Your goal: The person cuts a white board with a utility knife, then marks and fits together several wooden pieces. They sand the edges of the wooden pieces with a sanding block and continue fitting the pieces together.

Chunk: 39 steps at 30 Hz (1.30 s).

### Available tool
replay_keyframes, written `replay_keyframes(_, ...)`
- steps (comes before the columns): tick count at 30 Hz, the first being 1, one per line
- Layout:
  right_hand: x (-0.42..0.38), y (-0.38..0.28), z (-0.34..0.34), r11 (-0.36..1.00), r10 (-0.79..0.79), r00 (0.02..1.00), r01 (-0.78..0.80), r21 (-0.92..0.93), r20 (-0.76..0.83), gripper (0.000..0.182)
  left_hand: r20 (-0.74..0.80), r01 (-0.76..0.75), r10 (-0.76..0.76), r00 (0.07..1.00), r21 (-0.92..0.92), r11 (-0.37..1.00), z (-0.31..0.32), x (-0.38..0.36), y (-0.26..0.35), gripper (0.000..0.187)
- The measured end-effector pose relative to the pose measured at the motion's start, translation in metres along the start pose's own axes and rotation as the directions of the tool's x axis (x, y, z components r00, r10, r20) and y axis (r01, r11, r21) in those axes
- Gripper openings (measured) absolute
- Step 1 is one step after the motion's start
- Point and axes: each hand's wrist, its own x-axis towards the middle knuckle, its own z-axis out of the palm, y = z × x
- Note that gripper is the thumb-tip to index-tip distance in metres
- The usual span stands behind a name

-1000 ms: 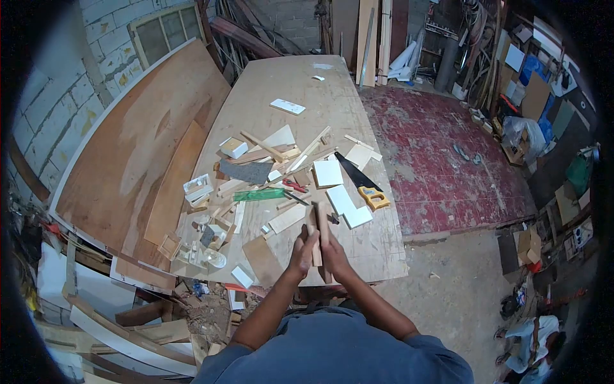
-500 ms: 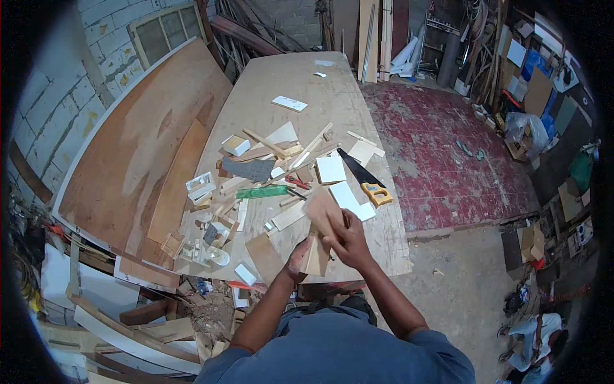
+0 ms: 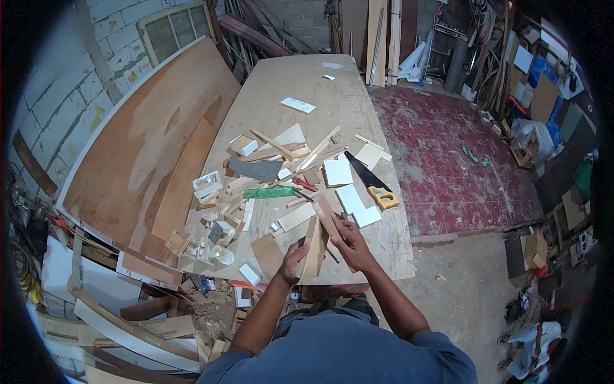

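At the near edge of the wooden worktable (image 3: 320, 83), my left hand (image 3: 295, 261) is closed on a light wooden piece (image 3: 313, 251) that stands tilted. My right hand (image 3: 352, 244) grips a thin brownish board (image 3: 328, 219), which leans close to the wooden piece, its top near the other's top edge. Whether the two touch is hard to tell. A dark thin tool (image 3: 332, 256) shows between my hands. White panels (image 3: 350, 200) and a handsaw with a yellow handle (image 3: 384, 198) lie beyond my right hand.
Wood offcuts, a green strip (image 3: 268, 192), grey sandpaper-like sheet (image 3: 256, 169) and small white boxes (image 3: 206, 185) cover the table's middle and left. A large plywood sheet (image 3: 141, 141) leans left. A person (image 3: 534, 345) is at the lower right.
The brownish board has turned more upright and moved away from the wooden piece, opening a gap between my hands. The whole view has shifted slightly.
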Motion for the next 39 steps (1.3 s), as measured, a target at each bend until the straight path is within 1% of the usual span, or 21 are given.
replay_keyframes(2,-0.002,0.006,-0.002,0.998,0.057,0.998,-0.057,0.014,0.012,0.057,-0.044,-0.033,0.034,0.998,0.017,0.999,0.008,-0.005,0.005,0.045)
replay_keyframes(4,-0.001,-0.003,-0.006,0.992,0.126,0.991,-0.127,0.016,0.055,0.057,-0.076,-0.044,0.053,0.996,0.118,0.992,0.013,-0.004,0.012,0.046)
replay_keyframes(5,-0.001,-0.007,-0.006,0.998,0.049,0.996,-0.051,0.028,0.072,0.057,-0.109,-0.046,0.071,0.992,0.213,0.976,0.015,-0.003,0.012,0.048)
replay_keyframes(8,0.001,-0.019,-0.008,0.997,-0.005,0.998,-0.001,0.074,0.070,0.056,-0.157,-0.051,0.094,0.983,0.258,0.965,0.016,0.000,0.012,0.050)
replay_keyframes(12,0.011,-0.017,-0.023,0.998,0.069,0.994,-0.069,-0.002,0.086,0.055,-0.123,-0.093,0.153,0.980,0.395,0.914,0.020,0.006,0.018,0.050)
replay_keyframes(14,0.011,-0.031,-0.027,0.997,0.072,0.988,-0.071,-0.018,0.139,0.056,-0.204,-0.073,0.257,0.945,0.633,0.770,0.025,0.009,0.020,0.053)
replay_keyframes(15,0.012,-0.033,-0.028,0.998,0.034,0.990,-0.040,0.039,0.134,0.055,-0.208,-0.068,0.253,0.945,0.631,0.772,0.027,0.009,0.021,0.053)
replay_keyframes(17,0.016,-0.009,-0.027,0.983,-0.029,0.997,0.016,0.185,0.071,0.052,-0.020,-0.192,0.365,0.931,0.823,0.534,0.031,0.013,0.025,0.060)
replay_keyframes(18,0.018,-0.001,-0.029,0.983,-0.024,0.997,0.010,0.183,0.070,0.052,-0.020,-0.191,0.361,0.932,0.821,0.539,0.040,0.012,0.026,0.060)
replay_keyframes(20,0.026,0.008,-0.033,0.877,0.286,0.948,-0.318,0.360,0.141,0.049,0.034,-0.123,0.423,0.905,0.975,0.186,0.060,0.011,0.030,0.067)
replay_keyframes(22,0.020,0.016,-0.026,0.852,0.308,0.946,-0.322,0.412,0.103,0.049,-0.056,-0.046,0.415,0.908,0.972,0.232,0.062,0.017,0.031,0.073)
replay_keyframes(24,0.010,0.010,-0.023,0.719,0.355,0.921,-0.378,0.583,0.160,0.049,-0.068,0.094,0.570,0.819,0.995,-0.017,0.065,0.026,0.038,0.076)
replay_keyframes(25,0.009,0.005,-0.027,0.718,0.384,0.909,-0.403,0.568,0.159,0.046,-0.011,0.084,0.577,0.816,0.991,-0.100,0.069,0.029,0.042,0.077)
replay_keyframes(26,0.012,0.010,-0.033,0.720,0.384,0.909,-0.404,0.565,0.160,0.046,-0.013,0.084,0.579,0.815,0.992,-0.097,0.076,0.031,0.043,0.077)
replay_keyframes(29,0.029,0.015,-0.048,0.502,0.395,0.908,-0.342,0.794,0.142,0.049,0.129,0.029,0.542,0.831,0.962,-0.273,0.108,0.031,0.048,0.078)
replay_keyframes(30,0.038,0.014,-0.062,0.522,0.390,0.901,-0.387,0.760,0.191,0.050,0.128,0.030,0.541,0.831,0.962,-0.273,0.116,0.039,0.047,0.078)
replay_keyframes(32,0.031,0.003,-0.074,0.552,0.410,0.881,-0.445,0.705,0.235,0.051,0.064,0.169,0.608,0.791,0.933,-0.318,0.124,0.051,0.051,0.079)
replay_keyframes(33,0.028,-0.004,-0.077,0.517,0.445,0.866,-0.457,0.724,0.229,0.052,0.054,0.200,0.634,0.771,0.926,-0.322,0.124,0.058,0.053,0.082)
replay_keyframes(36,0.032,-0.002,-0.102,0.416,0.457,0.841,-0.489,0.767,0.289,0.054,0.100,0.144,0.601,0.793,0.928,-0.343,0.141,0.069,0.045,0.080)
replay_keyframes(38,0.043,-0.009,-0.120,0.173,0.549,0.797,-0.403,0.898,0.252,0.055,0.180,-0.015,0.494,0.851,0.947,-0.320,0.160,0.071,0.035,0.077)
replay_keyframes(39,0.045,0.026,-0.124,0.243,0.480,0.852,-0.357,0.902,0.208,0.054,0.171,-0.013,0.497,0.851,0.952,-0.304,0.166,0.074,0.031,0.076)
